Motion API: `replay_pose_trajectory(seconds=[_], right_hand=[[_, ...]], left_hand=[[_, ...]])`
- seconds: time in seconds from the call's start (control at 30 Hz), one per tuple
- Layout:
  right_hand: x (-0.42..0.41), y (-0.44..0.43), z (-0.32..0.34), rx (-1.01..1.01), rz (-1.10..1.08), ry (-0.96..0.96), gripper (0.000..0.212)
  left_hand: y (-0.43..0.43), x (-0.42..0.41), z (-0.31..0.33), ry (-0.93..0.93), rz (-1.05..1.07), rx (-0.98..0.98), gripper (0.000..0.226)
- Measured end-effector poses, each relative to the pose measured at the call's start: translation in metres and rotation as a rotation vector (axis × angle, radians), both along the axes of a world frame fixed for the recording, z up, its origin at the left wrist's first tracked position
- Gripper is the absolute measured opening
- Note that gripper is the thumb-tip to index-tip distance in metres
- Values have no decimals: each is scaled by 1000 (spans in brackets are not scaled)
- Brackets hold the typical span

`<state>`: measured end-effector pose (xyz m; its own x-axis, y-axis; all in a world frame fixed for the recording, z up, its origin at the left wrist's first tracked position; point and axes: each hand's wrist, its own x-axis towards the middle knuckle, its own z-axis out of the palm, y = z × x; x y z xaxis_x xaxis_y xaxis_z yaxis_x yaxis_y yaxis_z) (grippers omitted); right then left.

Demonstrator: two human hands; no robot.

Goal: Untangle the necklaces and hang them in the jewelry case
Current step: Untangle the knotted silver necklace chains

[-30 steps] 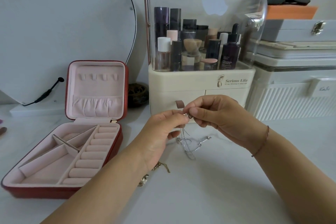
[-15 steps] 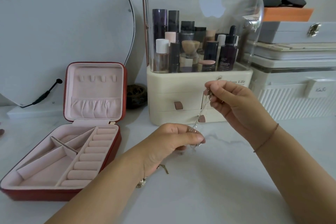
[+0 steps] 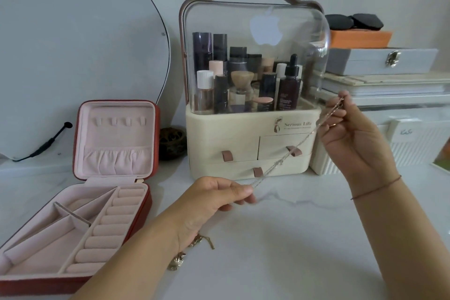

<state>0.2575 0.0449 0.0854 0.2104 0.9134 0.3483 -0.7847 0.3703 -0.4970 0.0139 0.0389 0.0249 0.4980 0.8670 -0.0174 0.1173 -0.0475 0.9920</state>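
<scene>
Necklace held taut between two hands
Left hand and right hand each pinch an end; cosmetics organizer behind reads "Serious Life".

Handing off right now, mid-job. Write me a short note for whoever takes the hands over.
The left hand pinches the lower end of the chain necklace, low over the table.
The right hand pinches the upper end, raised before the cosmetics organizer.
The chain runs taut between both grips.
The jewelry case stands open at left, its lid hooks bare.
Some gold-coloured jewelry lies under the left wrist.
Done: this chain looks pulled out straight.
Left: hang it on a hook, then handle the gold piece.
</scene>
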Motion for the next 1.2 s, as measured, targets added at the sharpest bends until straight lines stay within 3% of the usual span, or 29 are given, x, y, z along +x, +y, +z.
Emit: replay_pose_trajectory(seconds=[0.17, 0.23, 0.3, 0.37, 0.43, 0.53, 0.63, 0.8, 0.97, 1.07, 1.13, 1.2], right_hand=[[30, 4, -3, 34, 83, 88, 7], [40, 8, -7, 44, 159, 92, 32], [42, 8, -8, 44, 179, 78, 42], [37, 7, -6, 31, 129, 83, 36], [25, 5, -4, -1, 21, 108, 7], [10, 2, -2, -29, -30, 106, 17], [3, 3, -2, -40, -28, 29, 15], [-8, 2, -6, 11, 58, -226, 18], [-34, -5, 0, -3, 78, -644, 19], [-48, -15, 16, -20, 85, -827, 16], [-53, -22, 25, -23, 71, -941, 14], [-57, -27, 32, -23, 43, -1059, 10]], left_hand=[[2, -1, 3, -96, 42, -47, 30], [4, -1, 3, -127, 59, -60, 31], [5, 0, 3, -190, 99, -49, 29], [7, 1, 5, -382, 156, -78, 25], [10, -3, 8, -648, 143, -182, 21], [13, -7, 10, -907, 111, -276, 40], [13, -9, 12, -969, 164, -292, 45], [10, -5, 8, -776, 198, -241, 32], [0, -1, 3, -10, 282, 255, 42], [-4, 0, -2, 287, 311, 459, 41], [-7, 2, 0, 302, 352, 481, 34], [-13, 6, 15, 104, 368, 342, 31]])
